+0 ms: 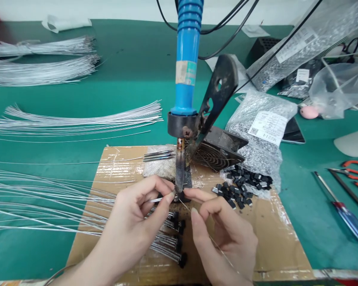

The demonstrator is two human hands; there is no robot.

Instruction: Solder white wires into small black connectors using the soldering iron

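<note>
A blue-handled soldering iron (pixel 187 59) stands upright in a dark metal stand (pixel 217 119), its tip pointing down onto a cardboard sheet (pixel 274 238). My left hand (pixel 137 222) pinches a thin white wire (pixel 155 200) and holds its end right at the iron's tip. My right hand (pixel 223 234) pinches a thin strand of solder wire (pixel 220 248) that runs up to the same tip, with its fingers touching a small black component (pixel 181 196) there. Finished wired components (pixel 174 238) lie between my hands.
A pile of loose black components (pixel 241 186) lies right of the iron beside silvery bags (pixel 262 131). Bundles of white wires (pixel 77 123) fan across the green mat on the left. A blue-handled screwdriver (pixel 346 216) and red pliers (pixel 356 171) lie at right.
</note>
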